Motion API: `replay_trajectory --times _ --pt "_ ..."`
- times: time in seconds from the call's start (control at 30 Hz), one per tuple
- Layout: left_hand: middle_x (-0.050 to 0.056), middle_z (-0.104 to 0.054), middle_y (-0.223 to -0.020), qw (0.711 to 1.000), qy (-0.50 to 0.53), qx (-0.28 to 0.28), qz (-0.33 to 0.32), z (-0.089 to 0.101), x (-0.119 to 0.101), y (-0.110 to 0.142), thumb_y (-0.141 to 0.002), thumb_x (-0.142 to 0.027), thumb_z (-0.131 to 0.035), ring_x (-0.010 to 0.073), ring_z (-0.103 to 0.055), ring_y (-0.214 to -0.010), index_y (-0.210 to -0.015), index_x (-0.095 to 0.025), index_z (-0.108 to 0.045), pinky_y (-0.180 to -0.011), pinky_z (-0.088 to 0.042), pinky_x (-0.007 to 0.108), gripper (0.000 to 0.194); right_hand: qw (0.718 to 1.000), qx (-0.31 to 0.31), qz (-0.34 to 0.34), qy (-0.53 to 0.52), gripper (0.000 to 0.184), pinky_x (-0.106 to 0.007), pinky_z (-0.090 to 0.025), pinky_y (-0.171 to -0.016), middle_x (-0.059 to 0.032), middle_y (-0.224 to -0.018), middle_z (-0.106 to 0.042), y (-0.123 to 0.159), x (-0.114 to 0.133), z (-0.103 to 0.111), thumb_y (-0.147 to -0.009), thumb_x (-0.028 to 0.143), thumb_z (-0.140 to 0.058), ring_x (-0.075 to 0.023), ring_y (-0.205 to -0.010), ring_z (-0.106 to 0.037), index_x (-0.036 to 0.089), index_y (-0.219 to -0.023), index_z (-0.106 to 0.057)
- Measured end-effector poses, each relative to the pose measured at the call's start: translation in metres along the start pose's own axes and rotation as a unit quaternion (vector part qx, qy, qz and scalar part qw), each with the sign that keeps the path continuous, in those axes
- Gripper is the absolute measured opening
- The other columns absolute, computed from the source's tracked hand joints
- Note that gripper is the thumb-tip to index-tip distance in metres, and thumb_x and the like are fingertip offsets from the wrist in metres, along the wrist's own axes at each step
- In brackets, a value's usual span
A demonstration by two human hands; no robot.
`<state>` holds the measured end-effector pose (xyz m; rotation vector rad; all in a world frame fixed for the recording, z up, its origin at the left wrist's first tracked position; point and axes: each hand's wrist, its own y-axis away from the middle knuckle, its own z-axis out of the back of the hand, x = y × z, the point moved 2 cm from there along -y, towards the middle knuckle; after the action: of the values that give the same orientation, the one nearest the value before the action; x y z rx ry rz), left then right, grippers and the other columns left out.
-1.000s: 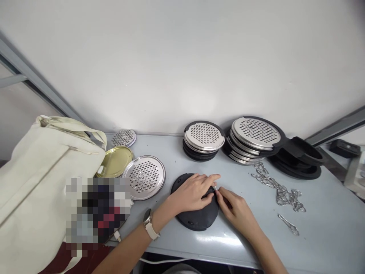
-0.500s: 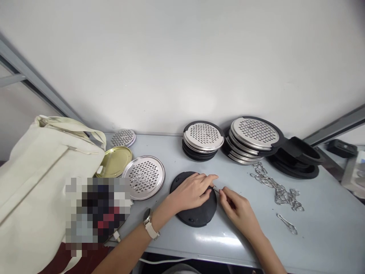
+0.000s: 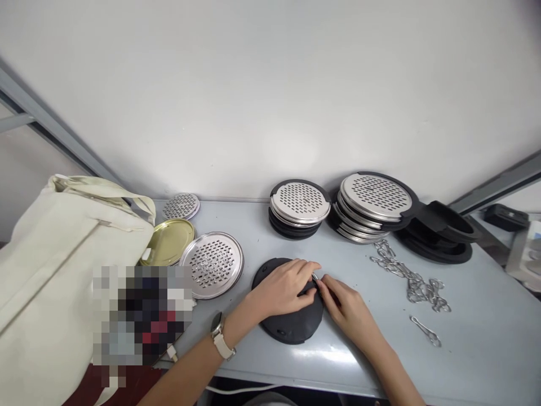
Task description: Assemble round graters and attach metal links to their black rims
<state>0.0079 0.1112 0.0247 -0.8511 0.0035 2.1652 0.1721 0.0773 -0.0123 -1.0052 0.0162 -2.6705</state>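
Observation:
A round black disc [image 3: 296, 327] with small slots lies flat near the table's front edge. Across its top rests my left hand [image 3: 287, 287], thumb and fingers gripping the disc at its right side. My right hand [image 3: 344, 301] pinches a small wire clip [image 3: 315, 277] against that same edge, right at my left fingertips. Part of the clip is hidden by the fingers. To the right, a single wire clip [image 3: 426, 331] lies by itself, with a tangled pile of wire clips [image 3: 409, 279] behind it.
Along the wall stand a smaller stack of perforated metal discs [image 3: 300, 202], a taller stack [image 3: 376, 197] and black rings [image 3: 448, 254]. On the left are a perforated disc [image 3: 212, 265], a gold lid [image 3: 171, 239] and a cream bag [image 3: 71, 270]. A pixelated patch hides some items.
My right hand has moved slightly left and up, bringing the wire clip closer against the disc's edge. The disc and my left hand have shifted very little.

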Motion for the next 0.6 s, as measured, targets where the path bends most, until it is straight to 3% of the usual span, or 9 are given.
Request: replay_trajectory --times 0.27,0.6 --pt "0.009 -0.055 -0.110 0.996 -0.074 0.002 -0.049 0.0033 -0.0050 -0.0023 -0.085 -0.016 -0.046 0.0206 -0.051 -0.105 -0.117 -0.014 -0.045 -0.091 -0.045 0.034 0.031 1.000 0.022 -0.002 -0.017 0.027 -0.026 -0.035 -0.058 0.0019 -0.064 -0.047 0.0015 0.0004 0.0036 -0.096 0.032 -0.035 -0.0136 -0.058 -0.047 0.021 -0.071 -0.040" --pt "0.007 -0.061 -0.104 0.998 -0.040 0.012 -0.057 -0.0021 0.0006 -0.0008 -0.088 -0.016 -0.044 0.0201 -0.053 -0.102 -0.111 -0.015 -0.055 -0.090 -0.042 0.034 0.025 0.999 0.031 -0.001 -0.026 0.025 -0.027 -0.037 -0.061 0.0003 -0.067 -0.051 0.0028 0.0009 0.0044 -0.096 0.032 -0.035 -0.0149 -0.062 -0.050 0.021 -0.077 -0.047"
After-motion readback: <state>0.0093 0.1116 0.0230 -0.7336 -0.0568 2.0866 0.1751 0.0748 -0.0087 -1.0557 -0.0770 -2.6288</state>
